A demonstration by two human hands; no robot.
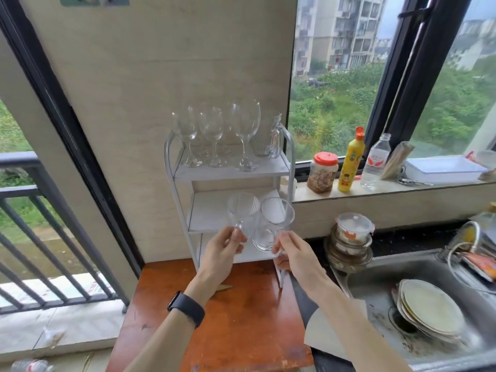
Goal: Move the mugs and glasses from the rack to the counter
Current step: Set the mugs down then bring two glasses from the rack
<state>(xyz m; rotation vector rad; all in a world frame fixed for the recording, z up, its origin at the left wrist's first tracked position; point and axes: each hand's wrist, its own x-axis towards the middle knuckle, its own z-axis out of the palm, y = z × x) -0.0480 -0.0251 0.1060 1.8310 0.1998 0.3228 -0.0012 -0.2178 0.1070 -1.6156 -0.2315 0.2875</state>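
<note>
Glass mugs (243,210) against white rack (230,173) (stemware (212,124) atop)

Daylight comes through a black-framed window (418,65) above a pale sill (389,191), beside a beige wall panel (161,63), with a dark balcony railing (16,160) at left and apartment blocks (346,30) over greenery (335,108) outside.

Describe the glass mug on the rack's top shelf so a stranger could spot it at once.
Find the white three-shelf rack against the beige wall, left of the window. On its top shelf stand stemmed wine glasses, and the glass mug sits at the right end. It alone has no stem, a squat body and a side handle.
</note>
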